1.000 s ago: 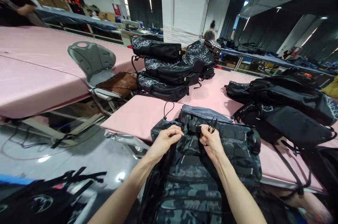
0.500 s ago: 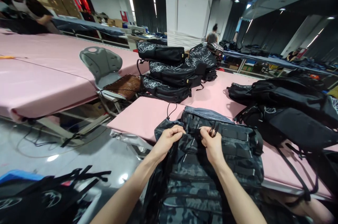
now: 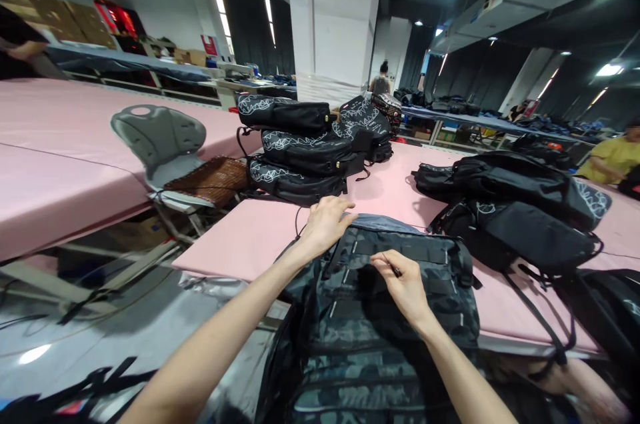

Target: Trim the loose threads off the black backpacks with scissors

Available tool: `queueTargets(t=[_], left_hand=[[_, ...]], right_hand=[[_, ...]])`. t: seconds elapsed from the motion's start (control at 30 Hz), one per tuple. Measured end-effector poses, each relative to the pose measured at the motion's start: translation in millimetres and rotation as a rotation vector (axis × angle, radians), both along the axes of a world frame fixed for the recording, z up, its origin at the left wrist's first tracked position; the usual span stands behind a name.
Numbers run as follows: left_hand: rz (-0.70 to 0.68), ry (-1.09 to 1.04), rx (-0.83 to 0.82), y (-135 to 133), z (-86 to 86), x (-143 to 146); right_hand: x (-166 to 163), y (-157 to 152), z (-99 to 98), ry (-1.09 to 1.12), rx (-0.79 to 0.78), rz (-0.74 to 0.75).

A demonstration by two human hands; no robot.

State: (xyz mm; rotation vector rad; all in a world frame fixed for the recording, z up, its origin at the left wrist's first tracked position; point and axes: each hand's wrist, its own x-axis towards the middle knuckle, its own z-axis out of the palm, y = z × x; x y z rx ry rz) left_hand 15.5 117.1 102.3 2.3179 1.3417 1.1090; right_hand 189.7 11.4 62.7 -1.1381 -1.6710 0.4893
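Observation:
A dark camouflage backpack lies in front of me, its upper part on the pink-covered table. My left hand is at its upper left edge, fingers stretched out and slightly apart, with nothing visible in them. Over the webbing rows on the backpack's front is my right hand, thumb and fingertips pinched together. Something small and dark shows among its curled fingers, too hidden to name. A thin cord loop sticks up beside my left hand.
Black backpacks with white scribble patterns are stacked behind the camouflage one. More black bags lie at the right, straps hanging over the table edge. A grey chair stands left. People are in the background.
My left hand has let go of the backpack's top edge area and opened, lifting slightly. The right hand has come a little lower, still pinched. The view has turned right.

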Motion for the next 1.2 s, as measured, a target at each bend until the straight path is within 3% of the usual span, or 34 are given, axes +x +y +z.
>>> queueTargets(t=[0.07, 0.13, 0.27, 0.37, 0.57, 1.2], left_hand=[[-0.064, 0.122, -0.142, 10.0, 7.0, 11.6], [-0.189, 0.101, -0.321, 15.5, 11.7, 16.5], [-0.456, -0.274, -0.795, 16.3, 17.5, 10.4], [-0.505, -0.433, -0.979, 12.9, 18.9, 4.1], [-0.488, -0.457, -0.942, 9.5, 19.5, 2.2], [-0.525, -0.446, -0.929, 10.7, 20.4, 3.2]], right_hand=[[11.5, -2.2, 1.2, -0.004, -0.037, -0.052], [24.4, -3.4, 5.4, -0.032, -0.051, -0.102], [46.7, 2.6, 30.5, -0.289, 0.008, -0.255], [52.7, 16.0, 55.9, -0.469, 0.068, -0.253], [46.5, 45.1, 82.1, -0.597, 0.197, 0.001], [44.7, 67.1, 82.8, -0.743, 0.250, 0.054]])
